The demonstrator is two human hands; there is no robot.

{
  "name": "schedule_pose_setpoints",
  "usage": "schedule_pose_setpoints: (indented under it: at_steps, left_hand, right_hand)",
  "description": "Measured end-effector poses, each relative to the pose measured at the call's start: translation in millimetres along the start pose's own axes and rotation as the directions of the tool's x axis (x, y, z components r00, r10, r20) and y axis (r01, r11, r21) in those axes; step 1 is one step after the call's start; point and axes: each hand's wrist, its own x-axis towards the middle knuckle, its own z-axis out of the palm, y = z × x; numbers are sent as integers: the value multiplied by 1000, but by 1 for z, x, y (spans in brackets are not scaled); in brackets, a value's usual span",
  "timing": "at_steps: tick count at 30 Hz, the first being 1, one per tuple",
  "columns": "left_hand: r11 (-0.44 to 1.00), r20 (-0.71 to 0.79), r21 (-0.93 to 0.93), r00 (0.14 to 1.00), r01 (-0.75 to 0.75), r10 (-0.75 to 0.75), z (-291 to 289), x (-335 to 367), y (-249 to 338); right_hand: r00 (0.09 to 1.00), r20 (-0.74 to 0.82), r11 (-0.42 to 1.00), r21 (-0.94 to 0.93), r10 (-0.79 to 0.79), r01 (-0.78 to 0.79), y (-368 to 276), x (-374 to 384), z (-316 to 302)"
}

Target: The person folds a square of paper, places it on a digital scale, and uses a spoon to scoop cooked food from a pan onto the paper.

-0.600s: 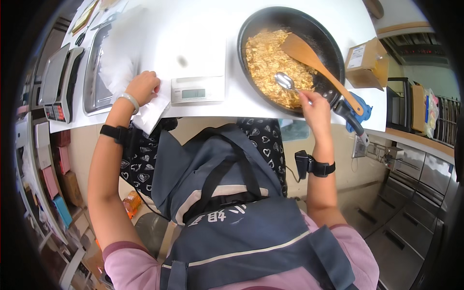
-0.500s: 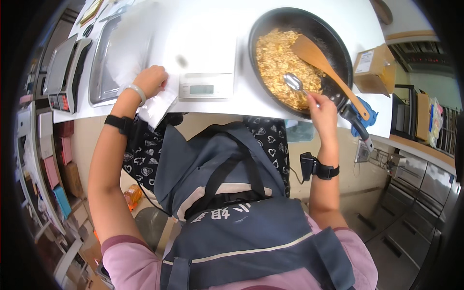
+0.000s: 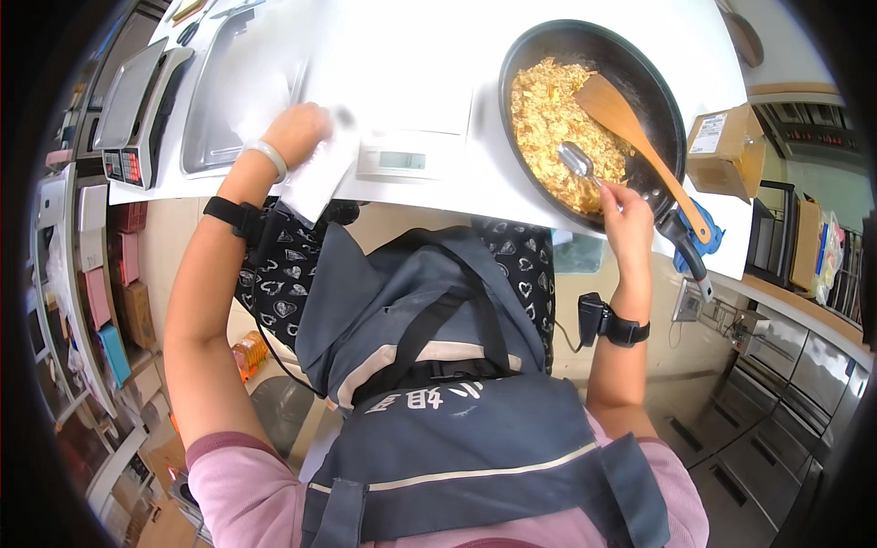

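Observation:
My left hand [image 3: 299, 135] is closed over the top of a thin white plastic bag [image 3: 320, 178], which hangs over the table's front edge. Thumb and fingers of my right hand [image 3: 627, 219] pinch the handle of a metal spoon [image 3: 575, 159], its bowl over a black frying pan [image 3: 674, 96]. Toasted golden flakes, like oats [image 3: 553, 119], fill the pan's left side. A wooden spatula [image 3: 630, 128] leans across the pan, its handle over the rim. Between my hands sits a white kitchen scale [image 3: 411, 163] with a small display.
Left of my left hand lies a metal tray [image 3: 194, 137], partly under hazy clear plastic. Farther left is a larger scale [image 3: 137, 128]. A cardboard box [image 3: 726, 151] stands right of the pan, and a blue cloth [image 3: 708, 239] lies beneath its handle.
The whole view has shifted, so the table's things appear farther right. Both hands keep their holds, and the spoon stays over the flakes.

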Motion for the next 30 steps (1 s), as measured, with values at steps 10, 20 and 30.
schedule_pose_setpoints:
  at_steps: [10, 20, 30]
  left_hand:
    - [995, -211, 66, 976, 72, -57, 4, -18, 19]
    - [979, -526, -74, 827, 189, -200, 29, -28, 30]
    - [863, -504, -421, 720, 279, -478, 3, -46, 56]
  right_hand:
    - [906, -159, 842, -458, -393, 285, -31, -7, -4]
    - [709, 148, 719, 262, -689, 644, -218, -1, 117]
    - [699, 300, 743, 52, -649, 667, -254, 7, 177]
